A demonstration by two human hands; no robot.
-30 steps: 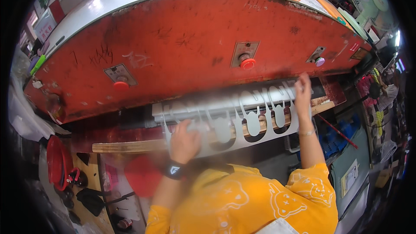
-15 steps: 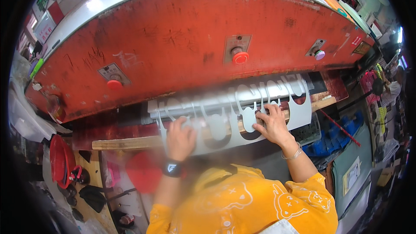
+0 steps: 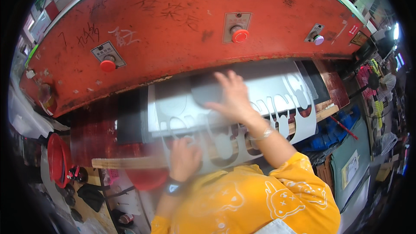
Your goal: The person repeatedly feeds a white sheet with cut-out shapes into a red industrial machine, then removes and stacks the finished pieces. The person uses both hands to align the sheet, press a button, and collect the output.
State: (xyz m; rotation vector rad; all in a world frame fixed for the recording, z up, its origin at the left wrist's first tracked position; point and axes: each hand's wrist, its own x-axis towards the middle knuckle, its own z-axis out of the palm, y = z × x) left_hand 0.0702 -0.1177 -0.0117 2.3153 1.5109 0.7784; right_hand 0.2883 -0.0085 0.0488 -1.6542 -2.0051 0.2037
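Note:
A pale sheet with rows of rounded cut-outs (image 3: 223,149) hangs over the near edge of the press bed toward me. My left hand (image 3: 184,160), blurred, has its fingers curled on the left part of this sheet. Further in, my right hand (image 3: 234,99) is spread out over a stack of smooth white sheets (image 3: 264,78), holding nothing. Whether its palm presses on the stack I cannot tell. The stack's far part lies in shadow under the red beam of the press (image 3: 169,30).
Red push buttons (image 3: 239,35) and a pale purple one (image 3: 318,40) stick out of the beam. A wooden strip (image 3: 130,163) edges the bed. Black mats (image 3: 132,117) lie beside the stack. A red basin (image 3: 58,160) is at left, blue bins (image 3: 333,132) at right.
My right hand has let go of the cut-out sheet and reached forward over the stack, fingers spread. My left hand has moved slightly nearer me. More of the white stack shows.

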